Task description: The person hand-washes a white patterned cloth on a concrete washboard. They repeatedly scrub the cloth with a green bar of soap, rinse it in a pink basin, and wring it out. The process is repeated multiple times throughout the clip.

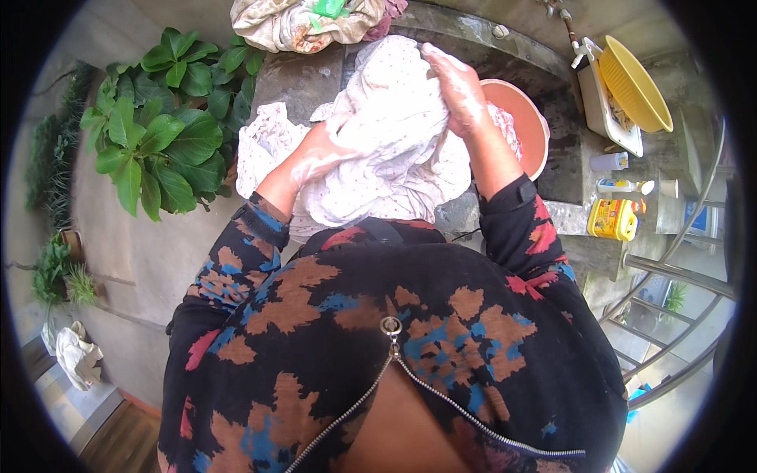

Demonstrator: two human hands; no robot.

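Observation:
A wet white cloth with small pinkish dots [384,127] is bunched up before me, over the edge of a concrete wash basin [301,74]. My left hand [328,145], streaked with suds, grips its near left side, with the fingertips hidden in the folds. At the upper right of the bundle, my right hand [458,91] clasps the fabric, foam on its back and thumb. Beyond the bundle, a green soap bar [329,7] rests on a stained beige cloth [266,23]. Close by my right wrist stands a pink plastic basin [535,142] containing red-and-white fabric [505,127].
Leafy potted plants [171,136] crowd the left side. To the right are a yellow colander [639,88] on a white tub [597,106], a white bottle [621,187] and a yellow detergent jug [612,220]. Metal railing [680,275] curves along the lower right. A tap [579,56] is at upper right.

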